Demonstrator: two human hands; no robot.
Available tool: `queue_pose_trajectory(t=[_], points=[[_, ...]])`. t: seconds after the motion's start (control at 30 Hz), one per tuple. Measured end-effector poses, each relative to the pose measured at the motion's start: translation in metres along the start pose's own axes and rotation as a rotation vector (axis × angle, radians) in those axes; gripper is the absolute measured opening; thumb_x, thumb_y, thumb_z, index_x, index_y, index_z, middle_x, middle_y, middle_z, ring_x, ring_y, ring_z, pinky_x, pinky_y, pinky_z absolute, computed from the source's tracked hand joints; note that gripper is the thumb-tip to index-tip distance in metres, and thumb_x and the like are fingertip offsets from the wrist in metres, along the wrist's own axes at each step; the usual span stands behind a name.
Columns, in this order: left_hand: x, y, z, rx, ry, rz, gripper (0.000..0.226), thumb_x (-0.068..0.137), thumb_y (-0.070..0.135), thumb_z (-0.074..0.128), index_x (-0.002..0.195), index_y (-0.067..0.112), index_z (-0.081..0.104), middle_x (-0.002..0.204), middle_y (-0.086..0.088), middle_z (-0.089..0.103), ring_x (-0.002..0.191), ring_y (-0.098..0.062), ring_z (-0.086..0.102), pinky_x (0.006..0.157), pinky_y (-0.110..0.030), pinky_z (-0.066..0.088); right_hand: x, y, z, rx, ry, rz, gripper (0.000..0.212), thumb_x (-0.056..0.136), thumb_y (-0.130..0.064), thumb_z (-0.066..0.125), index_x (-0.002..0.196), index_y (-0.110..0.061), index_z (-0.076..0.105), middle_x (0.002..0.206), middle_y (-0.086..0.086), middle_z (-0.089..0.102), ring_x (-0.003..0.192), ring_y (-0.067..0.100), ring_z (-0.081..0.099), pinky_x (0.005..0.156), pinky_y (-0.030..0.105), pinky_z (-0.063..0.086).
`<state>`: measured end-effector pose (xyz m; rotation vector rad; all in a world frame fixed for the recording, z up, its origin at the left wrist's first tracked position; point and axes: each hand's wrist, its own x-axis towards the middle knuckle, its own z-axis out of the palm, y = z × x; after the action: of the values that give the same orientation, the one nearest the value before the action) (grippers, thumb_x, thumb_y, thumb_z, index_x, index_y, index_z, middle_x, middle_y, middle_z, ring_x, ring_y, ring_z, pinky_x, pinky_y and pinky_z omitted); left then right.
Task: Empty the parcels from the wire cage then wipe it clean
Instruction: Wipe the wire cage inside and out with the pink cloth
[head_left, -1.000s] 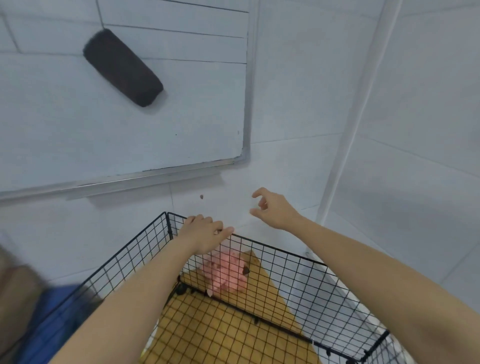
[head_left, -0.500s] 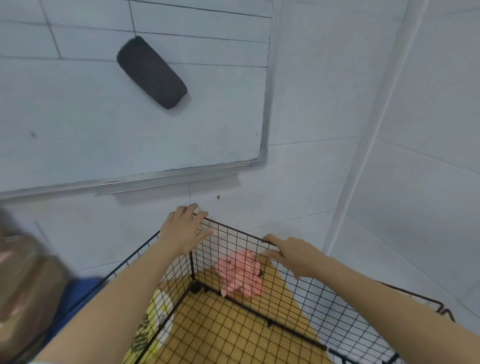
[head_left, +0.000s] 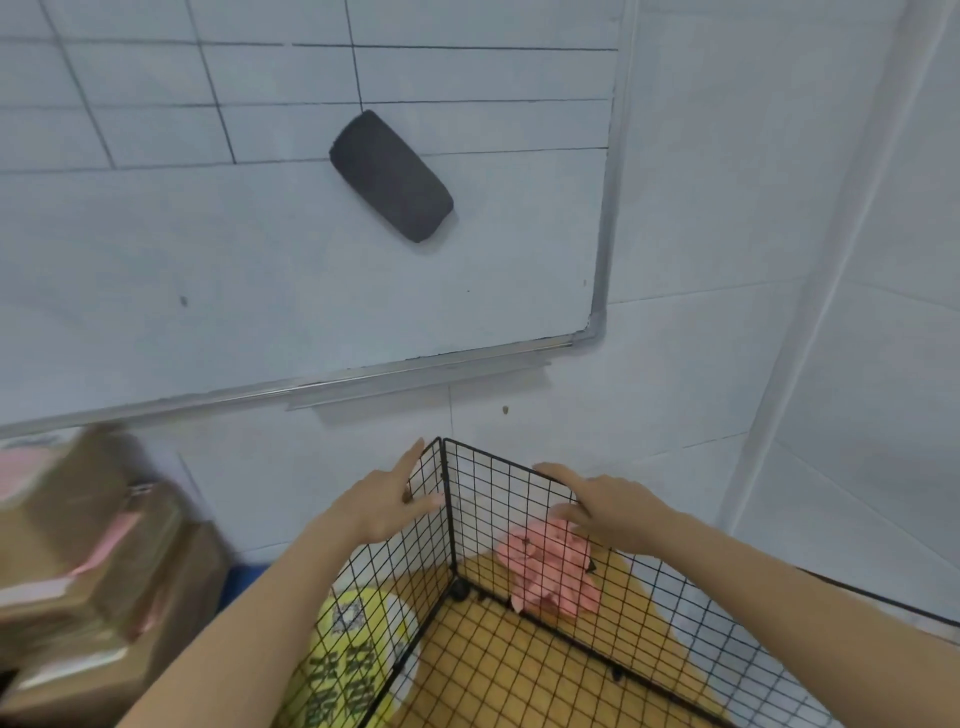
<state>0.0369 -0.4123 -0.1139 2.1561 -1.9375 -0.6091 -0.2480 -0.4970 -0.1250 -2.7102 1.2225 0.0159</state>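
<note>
Head view: the cage (head_left: 519, 519) is being shown from above, its far corner post standing upright between the two hands. The left hand (head_left: 382, 501) is being laid flat, fingers extended, against the outer face of the left wire panel just beside the corner. The right hand (head_left: 602, 501) is being laid open, fingers spread, over the top rim of the back panel; neither hand is seen to be closed around a wire.

A pink cloth (head_left: 548, 571) is lying low against the back panel, directly below the right hand, though it cannot be told whether it lies inside or just behind the mesh. The right hand is judged the nearer for taking it. A yellow bag (head_left: 358, 654) is lying against the left panel below the left forearm; which side of the mesh is unclear. No parcel is being seen on the visible part of the cage floor, so emptying is judged to be largely complete.

The cage is resting on a yellow floor (head_left: 493, 670). Cardboard boxes (head_left: 88, 561), blurred, are being stacked to the left. A whiteboard (head_left: 260, 260) carrying a black eraser (head_left: 390, 175) is hanging on the white tiled wall (head_left: 701, 415) behind, in a room corner.
</note>
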Motion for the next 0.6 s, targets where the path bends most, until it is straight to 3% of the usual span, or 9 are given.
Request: queue_pose_trajectory(t=[0.1,0.23,0.4,0.53,0.6], points=[[-0.001,-0.002,-0.001,-0.03,-0.007,0.008,0.09,0.087,0.058,0.053,0.151,0.036,-0.005,0.122,-0.014,0.06,0.099,-0.027,0.064,0.089,-0.035,0.051,0.004,0.002,0.002,0.052,0.004,-0.027,0.057,0.101,-0.044,0.038,0.149,-0.045,0.007,0.069,-0.003,0.057,0.063,0.013,0.055,0.074,0.032,0.053],[0.001,-0.004,0.0,-0.047,-0.015,0.004,0.095,0.084,0.054,0.061,0.148,0.043,-0.007,0.109,-0.013,0.064,0.086,-0.023,0.064,0.08,-0.033,0.055,0.003,0.006,-0.001,0.217,-0.053,-0.026,0.055,0.103,-0.033,0.038,0.145,-0.055,0.01,0.076,0.005,0.068,0.066,0.018,0.067,0.079,0.034,0.055],[0.004,-0.005,0.003,0.008,-0.004,-0.044,0.103,0.081,0.045,0.069,0.146,0.047,-0.011,0.107,-0.015,0.062,0.077,-0.019,0.063,0.079,-0.034,0.056,0.0,0.0,-0.008,0.35,-0.124,-0.002,0.058,0.104,-0.023,0.037,0.143,-0.058,0.012,0.09,0.007,0.067,0.058,0.014,0.066,0.064,0.024,0.057],[0.004,-0.001,0.003,0.04,-0.006,-0.033,0.104,0.083,0.034,0.07,0.148,0.042,-0.012,0.09,-0.009,0.06,0.072,-0.019,0.06,0.081,-0.035,0.055,-0.001,-0.002,-0.007,0.343,-0.088,0.013,0.055,0.104,-0.025,0.038,0.144,-0.057,0.016,0.071,-0.001,0.062,0.05,0.012,0.057,0.068,0.031,0.059],[0.004,0.0,0.002,0.046,-0.018,-0.046,0.105,0.083,0.033,0.07,0.147,0.043,-0.013,0.094,-0.011,0.062,0.074,-0.023,0.064,0.078,-0.035,0.056,-0.004,-0.004,-0.007,0.318,-0.073,0.014,0.054,0.104,-0.025,0.037,0.144,-0.055,0.017,0.06,-0.006,0.055,0.046,0.009,0.053,0.071,0.03,0.058]])
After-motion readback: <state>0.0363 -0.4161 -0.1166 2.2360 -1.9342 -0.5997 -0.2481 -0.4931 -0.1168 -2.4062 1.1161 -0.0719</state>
